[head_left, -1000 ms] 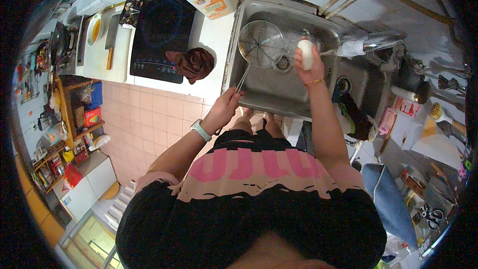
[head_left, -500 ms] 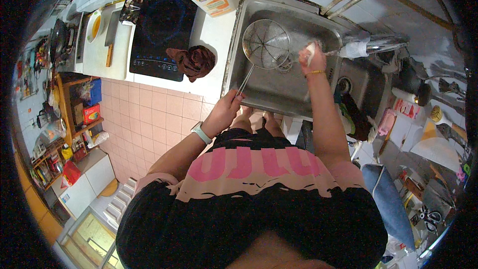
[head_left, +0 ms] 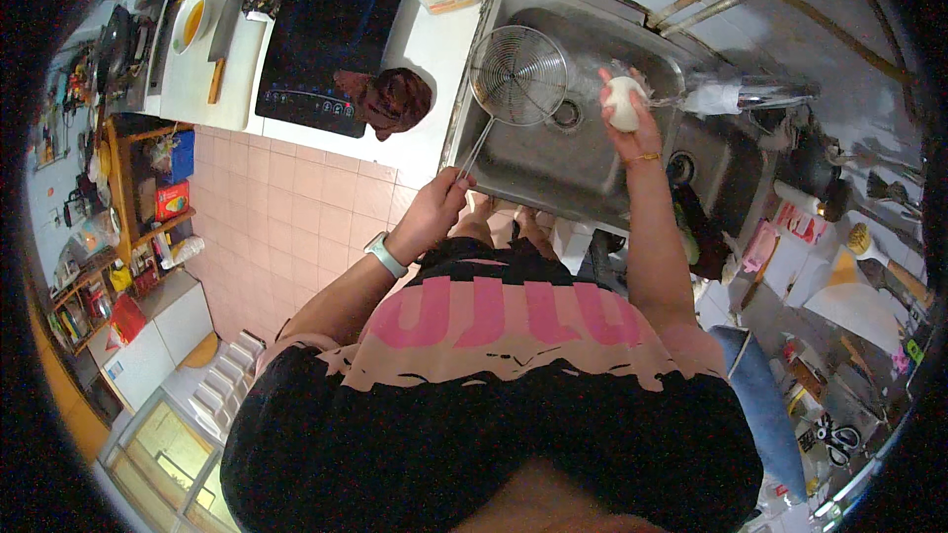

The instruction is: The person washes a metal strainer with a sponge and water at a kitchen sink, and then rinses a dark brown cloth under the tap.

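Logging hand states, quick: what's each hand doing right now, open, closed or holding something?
Left hand: closed, holding the strainer by its handle.
Right hand: holding a white rounded thing; exactly what cannot be told.

This is a kitchen, and it looks like one in a home. At one o'clock there is a metal sink (head_left: 528, 153) with a round wire strainer (head_left: 518, 76) over it. A flat black cooker (head_left: 331, 25) sits on the white surface (head_left: 439, 51) at eleven o'clock. A big knife (head_left: 226, 35) lies on a cutting board (head_left: 237, 91) at ten o'clock. Shelves (head_left: 163, 228) are at nine o'clock.
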`<state>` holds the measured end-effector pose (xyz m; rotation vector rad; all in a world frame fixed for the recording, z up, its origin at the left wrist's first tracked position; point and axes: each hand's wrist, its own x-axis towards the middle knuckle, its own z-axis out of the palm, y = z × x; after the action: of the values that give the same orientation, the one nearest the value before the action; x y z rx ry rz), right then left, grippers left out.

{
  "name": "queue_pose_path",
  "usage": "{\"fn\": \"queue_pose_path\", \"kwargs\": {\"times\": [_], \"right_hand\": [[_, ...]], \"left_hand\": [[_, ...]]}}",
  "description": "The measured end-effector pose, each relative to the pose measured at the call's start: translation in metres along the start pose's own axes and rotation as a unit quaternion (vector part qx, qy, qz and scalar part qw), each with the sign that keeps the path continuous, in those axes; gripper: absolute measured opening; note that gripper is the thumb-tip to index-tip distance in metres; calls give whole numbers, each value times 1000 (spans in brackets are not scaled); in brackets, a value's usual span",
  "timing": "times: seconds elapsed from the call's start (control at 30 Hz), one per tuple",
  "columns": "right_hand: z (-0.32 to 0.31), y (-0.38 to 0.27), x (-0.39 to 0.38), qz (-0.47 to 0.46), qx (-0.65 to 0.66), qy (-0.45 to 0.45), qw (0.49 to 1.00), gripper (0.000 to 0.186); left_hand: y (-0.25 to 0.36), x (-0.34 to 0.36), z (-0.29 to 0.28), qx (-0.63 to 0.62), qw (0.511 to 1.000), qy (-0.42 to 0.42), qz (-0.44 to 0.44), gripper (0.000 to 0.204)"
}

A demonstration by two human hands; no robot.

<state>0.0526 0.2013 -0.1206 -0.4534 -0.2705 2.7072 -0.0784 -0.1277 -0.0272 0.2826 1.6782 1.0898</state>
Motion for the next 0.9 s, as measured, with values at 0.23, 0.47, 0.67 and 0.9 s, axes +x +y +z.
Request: {"fn": "queue_pose_path", "kwargs": {"times": [0.23, 0.47, 0.67, 0.9], "right_hand": [[-26, -1, 10, 25, 0, -4, 1000, 33], [-15, -2, 16, 55, -41, 83, 994, 41], [-22, -1, 27, 64, -92, 235, 966, 48], [-50, 1, 42, 50, -156, 312, 936, 48]], "left_hand": [[-1, -8, 3, 0, 1000, 12, 6, 24], [4, -16, 5, 37, 999, 27, 13, 26], [7, -20, 7, 33, 999, 25, 11, 27], [-1, -21, 10, 52, 998, 28, 29, 29]]}}
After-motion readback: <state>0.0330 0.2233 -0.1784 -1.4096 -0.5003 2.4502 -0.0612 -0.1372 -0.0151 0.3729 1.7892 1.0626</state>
